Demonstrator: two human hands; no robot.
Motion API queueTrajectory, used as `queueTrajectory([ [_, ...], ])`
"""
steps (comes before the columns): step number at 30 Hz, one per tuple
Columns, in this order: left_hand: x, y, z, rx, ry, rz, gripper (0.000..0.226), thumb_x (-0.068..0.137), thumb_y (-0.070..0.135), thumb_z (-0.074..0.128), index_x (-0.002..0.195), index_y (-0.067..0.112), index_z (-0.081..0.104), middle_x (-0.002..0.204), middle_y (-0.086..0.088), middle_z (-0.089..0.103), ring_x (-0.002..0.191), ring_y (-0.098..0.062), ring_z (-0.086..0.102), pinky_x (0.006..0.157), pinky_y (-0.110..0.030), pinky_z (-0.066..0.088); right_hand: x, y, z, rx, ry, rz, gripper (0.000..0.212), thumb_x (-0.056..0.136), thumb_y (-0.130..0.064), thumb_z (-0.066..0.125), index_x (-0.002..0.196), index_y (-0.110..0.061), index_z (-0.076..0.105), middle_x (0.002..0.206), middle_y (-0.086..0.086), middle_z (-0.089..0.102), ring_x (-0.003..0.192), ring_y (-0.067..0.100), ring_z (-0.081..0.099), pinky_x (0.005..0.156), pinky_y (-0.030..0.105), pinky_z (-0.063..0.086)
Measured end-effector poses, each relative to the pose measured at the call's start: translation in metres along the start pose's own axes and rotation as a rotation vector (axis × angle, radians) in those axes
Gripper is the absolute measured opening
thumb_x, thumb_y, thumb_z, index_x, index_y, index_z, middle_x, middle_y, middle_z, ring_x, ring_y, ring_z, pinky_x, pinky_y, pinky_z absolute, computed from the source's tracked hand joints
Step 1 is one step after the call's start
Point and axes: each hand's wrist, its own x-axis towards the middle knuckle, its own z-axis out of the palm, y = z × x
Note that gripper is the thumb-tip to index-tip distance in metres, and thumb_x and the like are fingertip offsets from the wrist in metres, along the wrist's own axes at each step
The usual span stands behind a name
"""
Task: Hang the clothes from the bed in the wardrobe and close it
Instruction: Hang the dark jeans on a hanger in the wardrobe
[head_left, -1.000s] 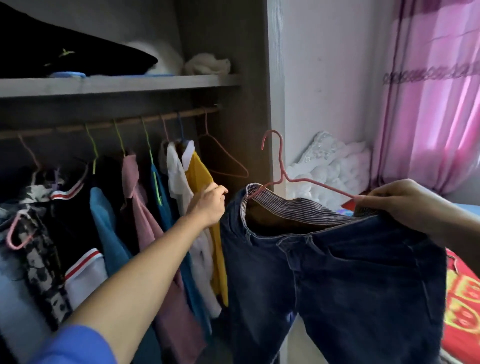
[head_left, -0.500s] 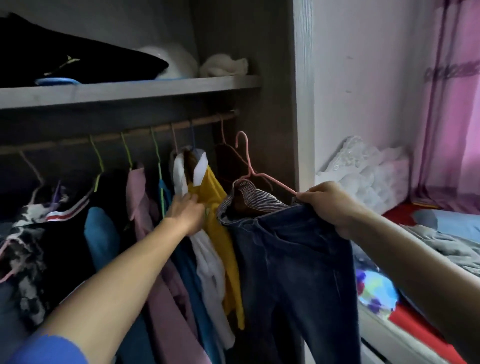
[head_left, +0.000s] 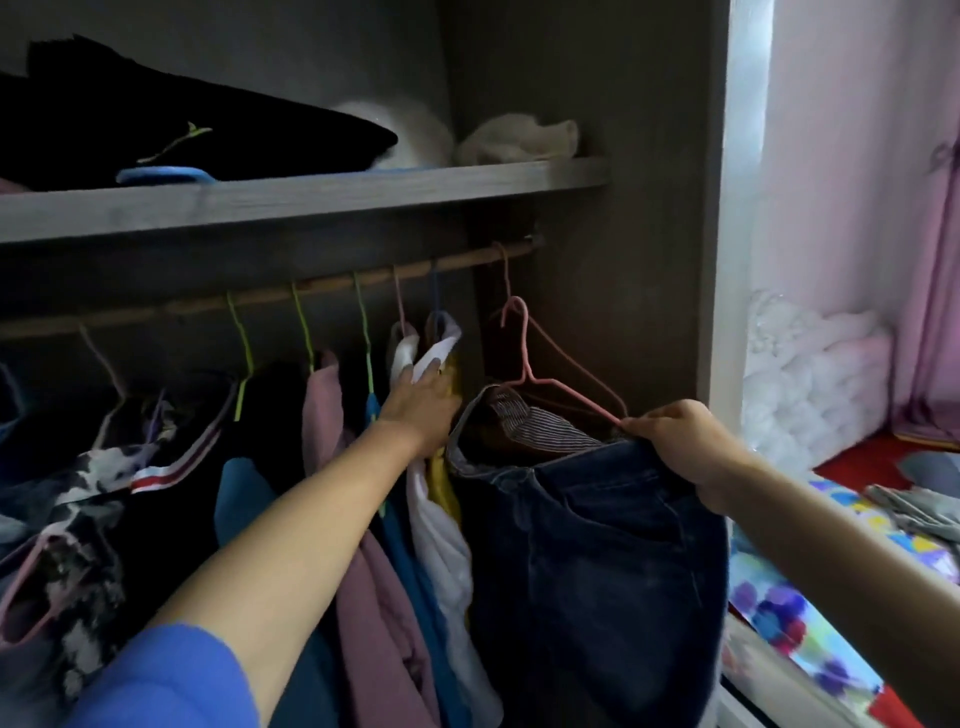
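Dark blue jeans (head_left: 597, 545) hang on a pink wire hanger (head_left: 524, 358), its hook just below the right end of the wooden wardrobe rod (head_left: 332, 287) and not on it. My right hand (head_left: 680, 447) grips the hanger's right end together with the jeans' waistband. My left hand (head_left: 421, 405) reaches in and presses against the hung white and yellow garments (head_left: 436, 499), fingers at the white collar. Several other clothes (head_left: 332, 441) hang to its left. A grey garment (head_left: 914, 512) lies on the bed (head_left: 810, 613).
An empty pink hanger (head_left: 503, 260) sits on the rod's right end, behind the held one. A shelf (head_left: 311, 200) above holds folded dark and white items. The wardrobe's side panel (head_left: 719, 234) stands right of the jeans. A white padded headboard (head_left: 810, 374) is beyond.
The jeans on the hanger have moved left and into the wardrobe, toward the rod's right end. My left hand has pushed deeper into the hung clothes, and the view has come closer.
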Motion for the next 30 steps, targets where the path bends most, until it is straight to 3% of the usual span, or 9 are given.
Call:
queueTrajectory([
  [4,0.008,-0.016,0.024,0.125,0.024,0.078,0.039,0.093,0.031,0.045,0.129,0.020,0.055,0.152,-0.009,0.027,0.146,-0.031,0.000,0.114,-0.054,0.011,0.009,-0.018,0.013,0.038,0.064,-0.022,0.019,0.093,-0.019,0.062,0.089,-0.003,0.072,0.075,0.014,0.070,0.066,0.026,0.067,0.056,0.030,0.052],
  [7,-0.001,-0.032,0.033,0.088,0.069,0.104,0.038,0.089,0.031,0.047,0.121,0.018,0.061,0.148,-0.009,0.034,0.146,-0.030,0.003,0.114,-0.052,0.012,0.022,-0.047,0.032,0.061,0.072,-0.074,0.019,0.093,-0.018,0.062,0.091,-0.002,0.071,0.081,0.017,0.071,0.074,0.029,0.069,0.068,0.037,0.058],
  [10,-0.014,-0.048,0.039,0.021,0.058,0.089,0.036,0.088,0.028,0.048,0.118,0.016,0.063,0.146,-0.010,0.035,0.144,-0.029,0.010,0.111,-0.048,0.022,0.040,-0.082,0.056,0.042,0.080,-0.113,0.020,0.092,-0.019,0.062,0.098,-0.001,0.069,0.085,0.017,0.071,0.076,0.030,0.069,0.067,0.036,0.058],
  [15,-0.030,-0.066,0.047,-0.178,0.052,0.047,0.029,0.090,0.017,0.048,0.114,0.007,0.061,0.140,-0.015,0.035,0.136,-0.030,0.028,0.088,-0.041,0.041,0.069,-0.114,0.094,0.041,0.122,-0.129,0.013,0.093,-0.018,0.060,0.091,-0.006,0.063,0.092,0.017,0.068,0.083,0.031,0.067,0.081,0.043,0.058],
  [21,-0.027,-0.063,0.048,-0.280,0.082,0.017,0.019,0.086,0.009,0.051,0.104,0.007,0.057,0.128,-0.016,0.041,0.108,-0.035,0.051,0.066,-0.038,0.036,0.093,-0.094,0.115,0.026,0.192,-0.061,0.022,0.091,-0.022,0.058,0.104,-0.005,0.060,0.097,0.016,0.065,0.087,0.033,0.064,0.085,0.048,0.056],
  [24,-0.027,-0.055,0.045,-0.270,0.138,0.001,0.021,0.087,0.009,0.051,0.107,0.009,0.056,0.123,-0.015,0.046,0.108,-0.034,0.050,0.070,-0.038,0.037,0.095,-0.064,0.108,0.015,0.209,0.021,0.023,0.091,-0.023,0.059,0.104,-0.004,0.063,0.096,0.018,0.066,0.086,0.036,0.064,0.083,0.049,0.056],
  [27,-0.031,-0.047,0.050,-0.255,0.122,0.014,0.022,0.088,0.009,0.052,0.110,0.011,0.055,0.118,-0.014,0.053,0.108,-0.033,0.052,0.085,-0.041,0.040,0.096,-0.054,0.104,-0.073,0.210,-0.036,0.020,0.090,-0.023,0.062,0.092,-0.005,0.069,0.091,0.019,0.069,0.082,0.036,0.067,0.080,0.051,0.058],
  [30,-0.036,-0.036,0.059,-0.286,0.091,0.069,0.021,0.088,0.010,0.053,0.109,0.011,0.055,0.117,-0.012,0.055,0.109,-0.030,0.051,0.090,-0.043,0.038,0.090,-0.059,0.113,-0.197,0.176,-0.118,0.020,0.094,-0.022,0.056,0.103,-0.010,0.069,0.096,0.012,0.068,0.089,0.030,0.065,0.085,0.046,0.056],
])
